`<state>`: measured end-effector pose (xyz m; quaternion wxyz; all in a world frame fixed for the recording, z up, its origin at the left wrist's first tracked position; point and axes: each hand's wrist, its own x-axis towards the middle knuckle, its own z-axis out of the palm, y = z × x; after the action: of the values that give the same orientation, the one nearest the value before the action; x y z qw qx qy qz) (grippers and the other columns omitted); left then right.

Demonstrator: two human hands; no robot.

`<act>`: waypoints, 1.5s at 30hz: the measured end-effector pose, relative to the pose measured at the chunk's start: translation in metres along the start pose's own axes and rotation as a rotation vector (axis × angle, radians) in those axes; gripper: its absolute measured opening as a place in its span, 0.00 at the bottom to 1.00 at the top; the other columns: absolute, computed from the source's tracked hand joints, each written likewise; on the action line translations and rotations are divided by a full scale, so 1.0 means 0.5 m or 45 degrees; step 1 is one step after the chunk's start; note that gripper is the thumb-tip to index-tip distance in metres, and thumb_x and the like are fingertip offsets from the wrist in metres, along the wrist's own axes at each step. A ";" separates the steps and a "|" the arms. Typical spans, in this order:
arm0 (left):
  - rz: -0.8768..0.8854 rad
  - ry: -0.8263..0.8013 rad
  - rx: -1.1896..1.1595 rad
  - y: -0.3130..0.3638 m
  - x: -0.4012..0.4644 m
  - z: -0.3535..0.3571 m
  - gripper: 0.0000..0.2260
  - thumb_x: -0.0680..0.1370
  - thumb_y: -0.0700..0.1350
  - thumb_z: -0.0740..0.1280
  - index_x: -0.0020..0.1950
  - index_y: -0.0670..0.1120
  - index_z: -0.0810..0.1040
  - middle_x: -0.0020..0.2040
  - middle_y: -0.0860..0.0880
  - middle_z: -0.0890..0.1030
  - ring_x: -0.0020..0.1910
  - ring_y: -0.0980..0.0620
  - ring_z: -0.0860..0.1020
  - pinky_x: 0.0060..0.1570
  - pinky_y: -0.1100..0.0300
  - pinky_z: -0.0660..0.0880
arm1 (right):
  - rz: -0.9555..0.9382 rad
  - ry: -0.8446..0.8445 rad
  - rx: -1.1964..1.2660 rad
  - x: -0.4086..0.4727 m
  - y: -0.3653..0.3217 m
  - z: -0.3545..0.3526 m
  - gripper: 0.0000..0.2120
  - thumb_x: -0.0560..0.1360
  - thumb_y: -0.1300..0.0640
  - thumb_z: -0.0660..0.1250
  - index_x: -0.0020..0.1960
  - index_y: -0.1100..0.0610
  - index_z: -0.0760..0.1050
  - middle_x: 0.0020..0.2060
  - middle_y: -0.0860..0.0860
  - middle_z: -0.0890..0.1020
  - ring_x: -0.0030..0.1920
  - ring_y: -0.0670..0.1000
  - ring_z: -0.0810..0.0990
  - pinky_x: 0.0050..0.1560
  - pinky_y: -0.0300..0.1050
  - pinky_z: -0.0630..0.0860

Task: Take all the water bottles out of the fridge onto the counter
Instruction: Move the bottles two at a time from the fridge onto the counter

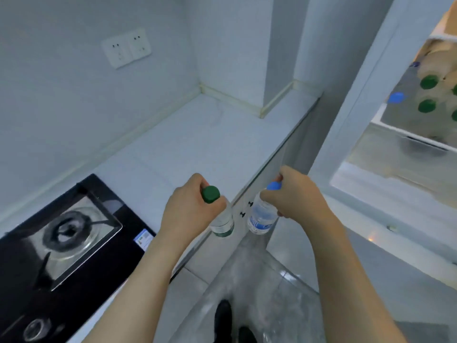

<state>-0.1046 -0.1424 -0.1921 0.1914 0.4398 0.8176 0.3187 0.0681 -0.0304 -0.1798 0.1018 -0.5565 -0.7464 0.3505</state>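
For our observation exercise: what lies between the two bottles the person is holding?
In the head view, only the cabinet front with dark knobs shows between the green-capped bottle and blue-capped bottle.

Pale walls (61, 100) meet in a corner behind a white bench (197, 144), with a cream sealing strip (230, 99) running along the join. A double wall socket (126, 47) sits on the left wall. A black gas hob (61, 243) is set into the bench at the lower left — one burner (65, 230) under a glass plate. Glossy grey floor tiles (284, 293) reflect soft, cool light.
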 end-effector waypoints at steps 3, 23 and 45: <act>-0.136 0.101 -0.014 -0.060 -0.057 -0.023 0.10 0.70 0.50 0.71 0.42 0.49 0.70 0.34 0.52 0.76 0.33 0.52 0.72 0.31 0.56 0.71 | -0.096 -0.192 -0.034 -0.005 -0.026 0.064 0.09 0.70 0.53 0.68 0.44 0.54 0.69 0.39 0.51 0.78 0.39 0.54 0.79 0.37 0.47 0.74; -0.597 0.645 -0.070 -0.331 -0.510 -0.331 0.08 0.71 0.50 0.70 0.43 0.51 0.72 0.33 0.52 0.77 0.29 0.55 0.72 0.31 0.57 0.74 | -0.787 -0.625 -0.261 -0.344 -0.356 0.371 0.08 0.66 0.53 0.68 0.42 0.51 0.70 0.37 0.50 0.79 0.34 0.53 0.82 0.39 0.52 0.80; -1.015 1.305 -0.085 -0.613 -1.281 -0.594 0.09 0.71 0.48 0.71 0.45 0.49 0.73 0.34 0.53 0.75 0.33 0.54 0.71 0.33 0.59 0.70 | -1.409 -1.037 -0.391 -1.057 -0.614 0.770 0.10 0.69 0.50 0.71 0.46 0.48 0.71 0.42 0.49 0.80 0.39 0.51 0.82 0.42 0.52 0.82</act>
<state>-0.1180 -0.9117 -0.1677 -0.1057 -0.1112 0.8955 0.4178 -0.1835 -0.7063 -0.1411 -0.1020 0.0725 -0.9396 0.3185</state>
